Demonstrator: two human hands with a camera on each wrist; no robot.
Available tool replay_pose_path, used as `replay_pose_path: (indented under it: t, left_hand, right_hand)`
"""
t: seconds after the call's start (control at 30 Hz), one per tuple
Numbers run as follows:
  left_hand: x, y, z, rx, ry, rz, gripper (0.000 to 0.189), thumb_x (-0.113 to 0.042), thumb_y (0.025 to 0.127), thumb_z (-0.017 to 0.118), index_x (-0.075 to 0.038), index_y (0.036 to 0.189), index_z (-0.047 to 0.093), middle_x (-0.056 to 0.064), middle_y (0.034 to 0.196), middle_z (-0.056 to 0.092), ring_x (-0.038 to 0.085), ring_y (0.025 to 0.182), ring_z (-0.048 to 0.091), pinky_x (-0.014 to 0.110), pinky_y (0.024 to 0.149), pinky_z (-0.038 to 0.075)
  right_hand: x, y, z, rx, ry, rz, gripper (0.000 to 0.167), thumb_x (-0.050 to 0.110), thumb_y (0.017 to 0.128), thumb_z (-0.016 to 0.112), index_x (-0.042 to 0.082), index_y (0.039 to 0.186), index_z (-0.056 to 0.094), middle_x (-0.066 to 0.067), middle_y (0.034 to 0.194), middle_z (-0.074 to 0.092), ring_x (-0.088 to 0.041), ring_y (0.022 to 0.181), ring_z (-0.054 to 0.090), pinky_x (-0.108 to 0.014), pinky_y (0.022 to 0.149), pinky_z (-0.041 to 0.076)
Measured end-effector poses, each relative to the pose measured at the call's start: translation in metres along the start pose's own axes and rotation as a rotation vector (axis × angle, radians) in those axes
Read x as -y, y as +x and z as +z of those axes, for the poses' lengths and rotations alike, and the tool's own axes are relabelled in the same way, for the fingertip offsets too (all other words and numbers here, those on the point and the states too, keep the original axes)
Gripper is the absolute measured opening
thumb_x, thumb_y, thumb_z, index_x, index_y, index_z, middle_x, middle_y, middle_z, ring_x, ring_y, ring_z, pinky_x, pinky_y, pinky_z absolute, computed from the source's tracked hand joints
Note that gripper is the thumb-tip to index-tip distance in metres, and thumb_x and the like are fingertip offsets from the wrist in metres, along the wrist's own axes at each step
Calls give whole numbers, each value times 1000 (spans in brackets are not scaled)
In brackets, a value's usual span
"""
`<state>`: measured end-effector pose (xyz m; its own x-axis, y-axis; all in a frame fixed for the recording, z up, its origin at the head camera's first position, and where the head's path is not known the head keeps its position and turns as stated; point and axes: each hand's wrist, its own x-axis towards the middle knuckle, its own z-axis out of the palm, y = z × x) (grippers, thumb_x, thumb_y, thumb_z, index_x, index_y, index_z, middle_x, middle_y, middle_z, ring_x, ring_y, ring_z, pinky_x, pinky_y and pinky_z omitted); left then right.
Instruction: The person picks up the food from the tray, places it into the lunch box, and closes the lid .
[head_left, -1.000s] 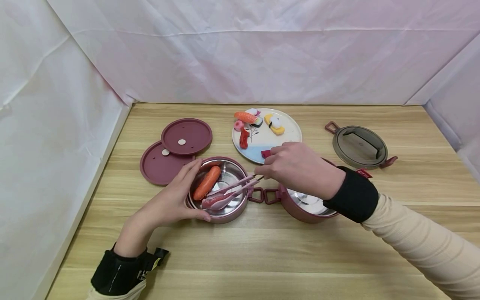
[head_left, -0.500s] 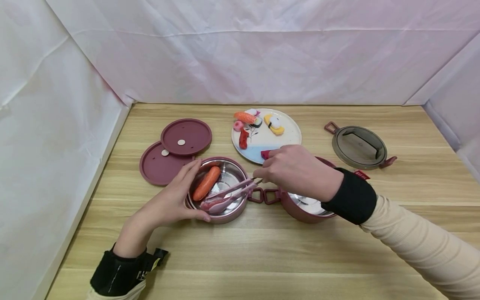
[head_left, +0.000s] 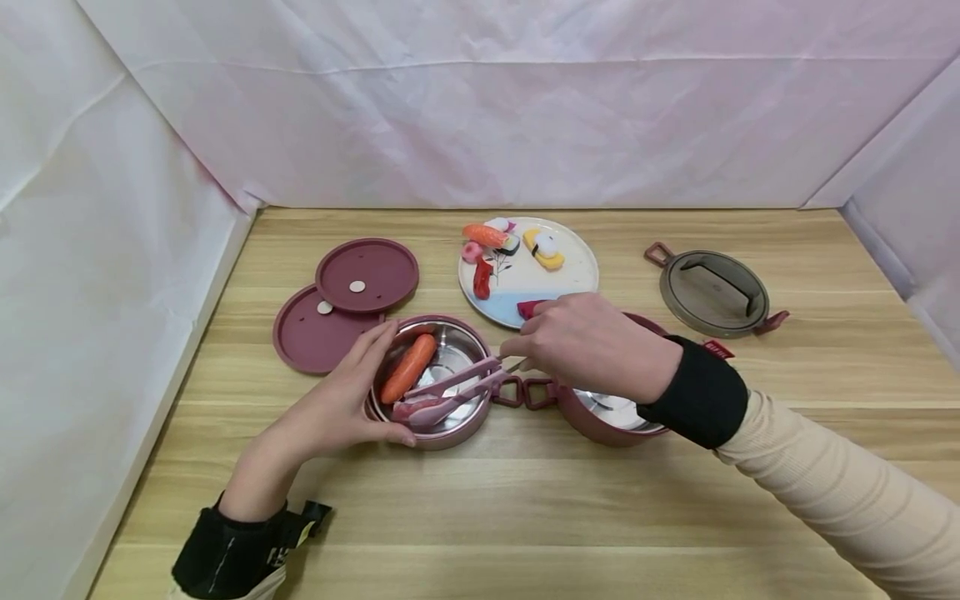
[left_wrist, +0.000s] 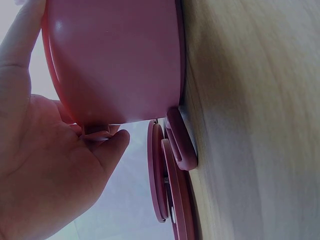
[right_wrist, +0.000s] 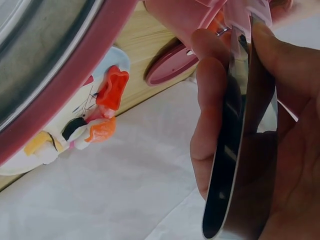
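Observation:
My left hand (head_left: pixel 345 408) grips the left maroon pot (head_left: pixel 457 440), thumb on the near side and fingers round the far side. In the left wrist view its wall (left_wrist: pixel 117 62) stands beside the palm. My right hand (head_left: pixel 592 343) holds metal tongs with pink tips (head_left: pixel 468 389), reaching down into this pot. The metal bow (right_wrist: pixel 225 160) of the tongs lies between thumb and fingers in the right wrist view. At the tips is a pinkish-red meat-like piece (head_left: pixel 402 409), partly covered by them. An orange-red sausage (head_left: pixel 408 368) lies beside it in the pot.
A second maroon pot (head_left: pixel 600 429) stands under my right forearm, handle to handle with the first. Behind are a plate (head_left: pixel 577 258) with toy sushi (head_left: pixel 483 235) and red pieces (head_left: pixel 482 279), two overlapping maroon lids (head_left: pixel 375 258), and a smoky lid (head_left: pixel 708 292) at right.
The tongs' tips and the meat-like piece have shifted slightly left and nearer the pot's near rim. My right hand has dropped a little; the left keeps its grip. The whole head view has drifted slightly.

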<state>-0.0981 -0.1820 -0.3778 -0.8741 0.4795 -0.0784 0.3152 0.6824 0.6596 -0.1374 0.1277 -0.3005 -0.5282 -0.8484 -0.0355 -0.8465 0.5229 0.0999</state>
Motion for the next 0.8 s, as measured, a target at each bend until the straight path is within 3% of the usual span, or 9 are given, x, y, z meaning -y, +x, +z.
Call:
replay_pose_path:
  t: [0.3,0.53,0.8]
  left_hand:
    - [1,1,0,2,5,4,134,-52,64,90,-10,161,8,15,164,16,36,148,27,60,115,36]
    - [1,0,1,0,4,7,133,-54,64,88,-9,161,9,15,164,16,37,147,30,61,113,37]
    - [2,1,2,-4,7,5,133,-54,64,89,-10,161,9,15,164,17,38,147,29,62,113,36]
  right_hand:
    - [-4,-3,3,31,71,27,35,27,85,80,29,119,72,8,88,76,-11,75,59,-21,58,44]
    - [-9,-15,-2,-21,100,56,37,25,86,79,24,123,72,8,89,74,-13,87,66,-28,70,56]
    - [-22,-41,-6,-109,123,137,32,19,90,75,21,122,73,5,76,62,-9,70,52,-23,60,45]
